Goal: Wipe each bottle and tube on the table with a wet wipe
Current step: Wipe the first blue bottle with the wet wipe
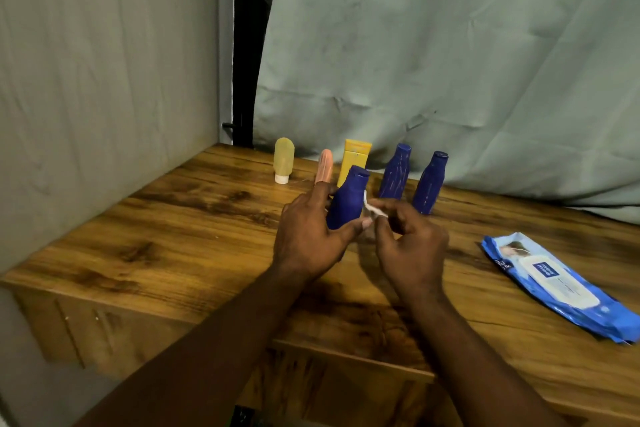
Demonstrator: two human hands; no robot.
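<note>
— Hands?
— Left hand wraps the smooth, tapered blue bottle, mid-table. Right hand pinches a crumpled white wipe at the bottle's three o'clock side.
— Remainder?
— Second bottle and third bottle at one o'clock; glossy wipe pack at four.

Three dark blue bottles stand by a yellow tube, a peach tube and a pale yellow-green tube with a white cap. The counter is brown streaked woodgrain. The wipe is white, its pack bright blue with a white label.
</note>
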